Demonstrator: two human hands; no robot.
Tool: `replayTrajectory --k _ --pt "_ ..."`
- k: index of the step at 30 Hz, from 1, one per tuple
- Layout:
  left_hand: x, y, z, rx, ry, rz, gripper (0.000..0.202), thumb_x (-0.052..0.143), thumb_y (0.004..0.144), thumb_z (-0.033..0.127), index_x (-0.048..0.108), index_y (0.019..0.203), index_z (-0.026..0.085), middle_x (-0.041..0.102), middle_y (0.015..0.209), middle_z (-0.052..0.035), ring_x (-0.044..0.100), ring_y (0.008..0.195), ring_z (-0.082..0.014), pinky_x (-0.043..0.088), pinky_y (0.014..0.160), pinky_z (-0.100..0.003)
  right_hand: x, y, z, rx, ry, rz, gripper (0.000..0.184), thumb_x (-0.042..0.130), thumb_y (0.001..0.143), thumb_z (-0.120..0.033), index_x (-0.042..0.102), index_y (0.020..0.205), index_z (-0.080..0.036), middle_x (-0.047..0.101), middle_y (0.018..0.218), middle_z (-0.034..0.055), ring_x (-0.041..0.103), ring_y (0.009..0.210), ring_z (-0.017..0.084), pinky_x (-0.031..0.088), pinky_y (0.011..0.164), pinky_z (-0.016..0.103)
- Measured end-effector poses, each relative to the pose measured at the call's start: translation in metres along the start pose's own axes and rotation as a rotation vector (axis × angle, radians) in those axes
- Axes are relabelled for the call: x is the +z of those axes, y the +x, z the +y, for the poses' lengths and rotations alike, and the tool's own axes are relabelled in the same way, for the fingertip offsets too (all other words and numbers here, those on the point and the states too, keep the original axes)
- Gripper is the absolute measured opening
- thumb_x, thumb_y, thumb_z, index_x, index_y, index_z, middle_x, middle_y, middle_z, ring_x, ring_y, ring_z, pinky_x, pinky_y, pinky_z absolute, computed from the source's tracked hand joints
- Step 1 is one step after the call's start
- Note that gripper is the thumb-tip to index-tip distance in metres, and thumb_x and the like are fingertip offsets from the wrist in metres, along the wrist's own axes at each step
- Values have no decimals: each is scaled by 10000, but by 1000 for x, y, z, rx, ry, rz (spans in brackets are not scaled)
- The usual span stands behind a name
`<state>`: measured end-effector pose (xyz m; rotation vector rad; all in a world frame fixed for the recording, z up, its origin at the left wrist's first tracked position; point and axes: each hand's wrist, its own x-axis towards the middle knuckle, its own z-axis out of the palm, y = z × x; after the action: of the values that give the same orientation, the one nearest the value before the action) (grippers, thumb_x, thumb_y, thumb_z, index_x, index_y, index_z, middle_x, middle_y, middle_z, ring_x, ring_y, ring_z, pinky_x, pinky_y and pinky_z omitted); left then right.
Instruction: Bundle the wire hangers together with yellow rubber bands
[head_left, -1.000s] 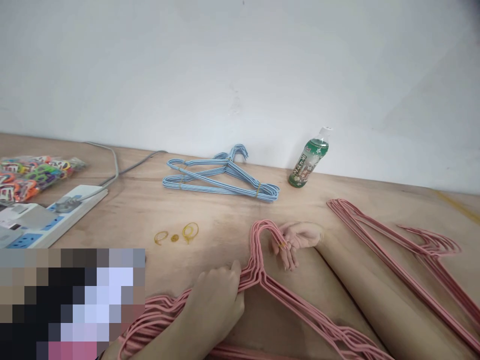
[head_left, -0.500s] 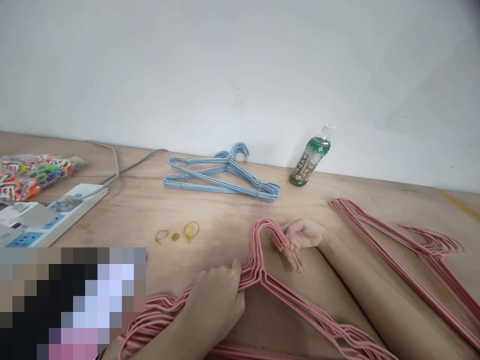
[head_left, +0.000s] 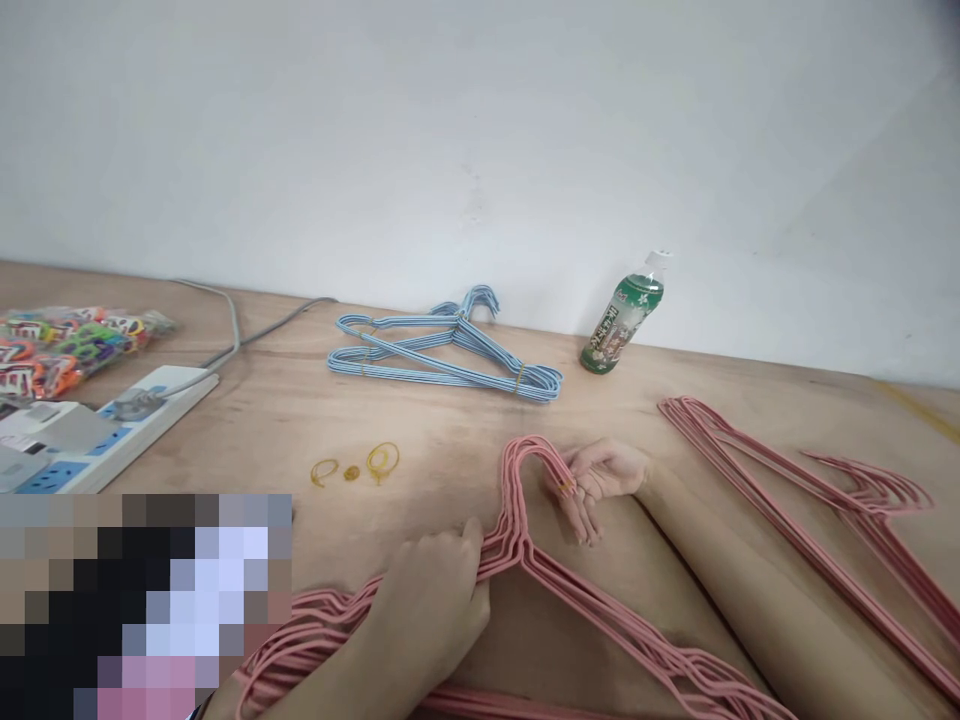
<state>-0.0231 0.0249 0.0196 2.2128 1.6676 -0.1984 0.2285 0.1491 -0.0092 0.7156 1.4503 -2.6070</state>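
Observation:
A bundle of pink wire hangers (head_left: 517, 500) stands close in front of me, with the hooks up. My left hand (head_left: 435, 590) is closed around its left shoulder, just beside the hook necks. At the hook tips is my right hand (head_left: 604, 475), palm turned up. Its thumb and forefinger are closed at the tips, while other fingers point downward. A thin yellow rubber band (head_left: 565, 486) shows at the hook ends by those fingers. Whether it circles every hook cannot be made out. The lower parts of the hangers run out of view.
Loose yellow rubber bands (head_left: 382, 462) lie left of the hooks. Banded blue hangers (head_left: 442, 375) rest near the wall, beside a green-labelled bottle (head_left: 622, 315). More pink hangers (head_left: 787, 540) lie at right. At left are a power strip (head_left: 161, 400) and bagged colourful items (head_left: 75, 350).

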Motion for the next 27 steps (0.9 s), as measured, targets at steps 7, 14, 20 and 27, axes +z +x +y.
replayTrajectory --k 7,14,20,27 --pt "-1 0 1 -8 2 -24 222 402 773 161 574 913 182 712 850 -129 687 800 -326 498 673 -437 4 9 5 -20 -4 24 340 540 916 -412 579 1131 -151 617 1117 75 620 933 181 527 802 386" --pt "-3 -2 0 -5 9 -11 219 401 771 154 576 901 177 705 823 -130 687 785 -313 491 662 -412 3 12 6 -25 -36 7 322 534 922 -391 579 1131 -149 625 1092 69 623 919 178 528 798 383" --pt "-2 -1 0 -5 9 -10 232 406 769 147 578 921 177 708 835 -134 688 795 -316 500 677 -424 5 10 2 -26 -86 -19 341 547 918 -346 543 1207 -165 578 1191 83 595 1005 205 520 839 416" --pt "-1 -2 1 6 17 3 244 405 749 135 581 914 175 711 822 -135 687 765 -346 509 651 -457 4 -8 -7 -17 -167 -27 352 559 912 -352 542 1212 -167 570 1204 85 592 1015 209 518 845 422"
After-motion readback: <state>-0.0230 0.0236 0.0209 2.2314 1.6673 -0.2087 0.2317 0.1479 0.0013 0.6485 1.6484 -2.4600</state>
